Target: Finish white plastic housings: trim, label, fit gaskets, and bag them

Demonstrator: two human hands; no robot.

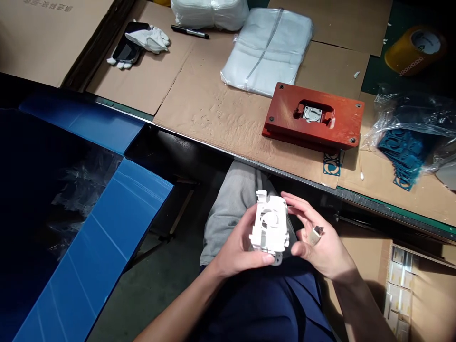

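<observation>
Over my lap, my left hand (238,247) grips a white plastic housing part (270,227) with clips and a round opening, thumb along its lower edge. My right hand (322,242) sits just to its right, fingers curled toward the part and touching its edge; a small beige fingertip cover with a dark tip (315,234) sits on one finger. On the cardboard-covered bench ahead lies a red fixture block (342,124) with a grey part (312,114) seated in its recess.
Blue gaskets (406,152) lie in a clear bag at right, one loose (332,166) by the fixture. White bagged stacks (269,50), gloves (151,38) on a phone, a marker (189,32), tape roll (415,47). A blue bin (107,228) stands left; a box of parts (401,294) lower right.
</observation>
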